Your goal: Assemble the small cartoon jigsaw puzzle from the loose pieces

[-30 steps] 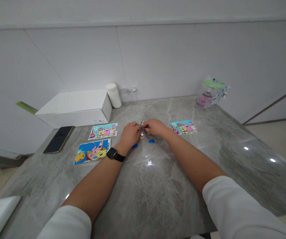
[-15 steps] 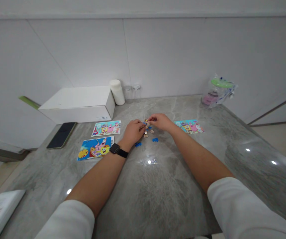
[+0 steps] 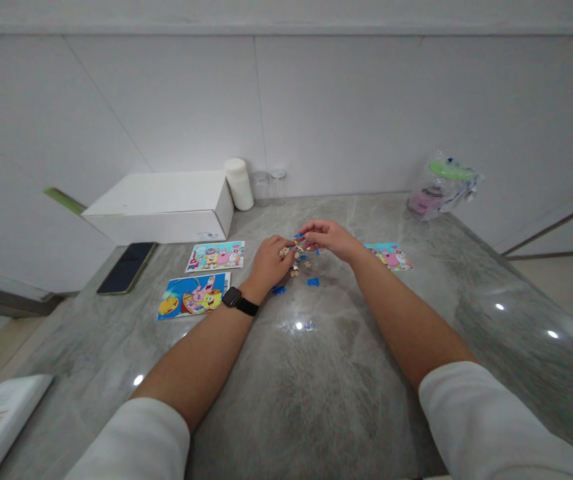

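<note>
A small heap of jigsaw puzzle pieces, some blue and some bare tan, lies on the grey marbled table between my hands. My left hand, with a black watch on its wrist, rests at the heap's left side, fingers apart and touching pieces. My right hand is at the far right of the heap, thumb and fingertips pinched on a blue-edged puzzle piece. Two blue pieces, one a loose blue puzzle piece, lie nearer me. Closer still is a small pale piece.
Left of my hands lie two cartoon picture cards, a pink-blue card and a blue card; another card is partly behind my right wrist. A phone, white box, white bottle, clear jars and bagged cup stand around.
My right hand has shifted slightly right and up, with a blue-edged piece now showing at its fingertips. My left fingers have stretched out over the heap. The view has shifted slightly.
</note>
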The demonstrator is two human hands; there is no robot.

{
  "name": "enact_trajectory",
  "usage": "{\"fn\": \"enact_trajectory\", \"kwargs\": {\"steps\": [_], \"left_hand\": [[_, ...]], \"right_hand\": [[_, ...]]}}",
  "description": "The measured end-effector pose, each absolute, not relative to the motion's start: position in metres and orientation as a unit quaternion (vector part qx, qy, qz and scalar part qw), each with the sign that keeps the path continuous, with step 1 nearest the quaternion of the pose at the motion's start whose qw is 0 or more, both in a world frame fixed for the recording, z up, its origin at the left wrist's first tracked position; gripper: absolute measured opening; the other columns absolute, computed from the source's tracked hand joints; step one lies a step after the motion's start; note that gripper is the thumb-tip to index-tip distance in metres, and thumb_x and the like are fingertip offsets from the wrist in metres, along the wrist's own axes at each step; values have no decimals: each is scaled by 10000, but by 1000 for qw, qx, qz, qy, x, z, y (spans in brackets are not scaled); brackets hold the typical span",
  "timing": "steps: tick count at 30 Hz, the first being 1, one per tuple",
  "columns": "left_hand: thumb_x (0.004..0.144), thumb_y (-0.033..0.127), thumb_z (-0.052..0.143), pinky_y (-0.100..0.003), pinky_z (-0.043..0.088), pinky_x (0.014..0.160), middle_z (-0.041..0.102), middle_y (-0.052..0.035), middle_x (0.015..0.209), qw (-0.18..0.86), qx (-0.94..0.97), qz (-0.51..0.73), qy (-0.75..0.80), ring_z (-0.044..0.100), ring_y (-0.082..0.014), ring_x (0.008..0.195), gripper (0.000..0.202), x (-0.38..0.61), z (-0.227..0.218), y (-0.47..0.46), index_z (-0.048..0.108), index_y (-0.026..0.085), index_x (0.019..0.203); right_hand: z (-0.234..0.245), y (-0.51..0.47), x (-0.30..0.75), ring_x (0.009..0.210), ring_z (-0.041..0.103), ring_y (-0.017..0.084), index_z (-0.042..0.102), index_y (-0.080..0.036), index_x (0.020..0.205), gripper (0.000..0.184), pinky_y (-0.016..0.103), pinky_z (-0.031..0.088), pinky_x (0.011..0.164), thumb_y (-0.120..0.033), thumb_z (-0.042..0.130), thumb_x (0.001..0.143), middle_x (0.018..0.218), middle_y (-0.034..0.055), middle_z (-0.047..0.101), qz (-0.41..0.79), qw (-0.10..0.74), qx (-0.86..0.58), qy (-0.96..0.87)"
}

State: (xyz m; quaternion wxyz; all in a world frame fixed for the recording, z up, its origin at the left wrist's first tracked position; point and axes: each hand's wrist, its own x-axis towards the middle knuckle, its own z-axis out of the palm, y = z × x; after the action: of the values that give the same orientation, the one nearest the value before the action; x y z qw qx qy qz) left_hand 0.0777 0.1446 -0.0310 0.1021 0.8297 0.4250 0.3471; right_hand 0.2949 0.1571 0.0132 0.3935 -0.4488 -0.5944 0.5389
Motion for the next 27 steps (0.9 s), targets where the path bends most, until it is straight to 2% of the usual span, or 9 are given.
{"fn": "enact_trajectory", "kwargs": {"steps": [5,9,14,17,19,23,27], "left_hand": [[979,261,614,-332,525,861,731,-40,972,168,776,436,424,647,-187,881,148,76,-30,144,751,213,1009],[982,246,600,-318,524,823,725,-34,958,182,764,442,434,636,-178,849,157,74,-32,145,750,214,1014],[950,190,613,-388,520,977,726,-72,1047,141,811,373,429,659,-233,1032,172,73,-34,146,757,212,1043],[951,176,589,-406,519,1003,719,-78,1073,131,816,352,439,656,-247,1070,210,73,-35,146,755,221,1072],[943,165,582,-409,521,1000,715,-80,1079,127,815,352,443,657,-250,1065,224,71,-37,148,755,219,1075],[919,138,569,-415,524,999,720,-84,1085,129,802,366,453,657,-255,1073,241,67,-41,154,751,207,1062],[909,129,555,-411,525,1008,728,-80,1074,144,787,380,464,658,-247,1080,244,65,-43,157,742,210,1043]], "right_hand": [[12,156,294,705,671,117,731,-183,975,276,225,527,661,-326,798,749,887,32,795,522,396,-424,-625],[6,163,300,720,664,129,738,-176,978,219,229,510,679,-274,728,783,824,16,770,461,354,-449,-678],[2,169,316,722,661,145,777,-180,934,188,227,462,658,-154,667,784,798,14,769,262,202,-575,-748],[0,169,322,737,678,157,805,-211,928,226,234,448,655,-115,682,764,827,10,791,219,106,-609,-755],[-3,168,323,740,679,175,819,-232,898,230,252,447,664,-102,707,745,832,14,796,196,77,-620,-756],[-6,166,314,811,681,217,833,-234,872,148,289,454,740,-154,757,775,885,63,796,137,76,-617,-771],[-10,159,295,973,672,238,809,-213,1104,250,301,458,857,-218,703,878,1057,105,774,86,108,-541,-829]]}}
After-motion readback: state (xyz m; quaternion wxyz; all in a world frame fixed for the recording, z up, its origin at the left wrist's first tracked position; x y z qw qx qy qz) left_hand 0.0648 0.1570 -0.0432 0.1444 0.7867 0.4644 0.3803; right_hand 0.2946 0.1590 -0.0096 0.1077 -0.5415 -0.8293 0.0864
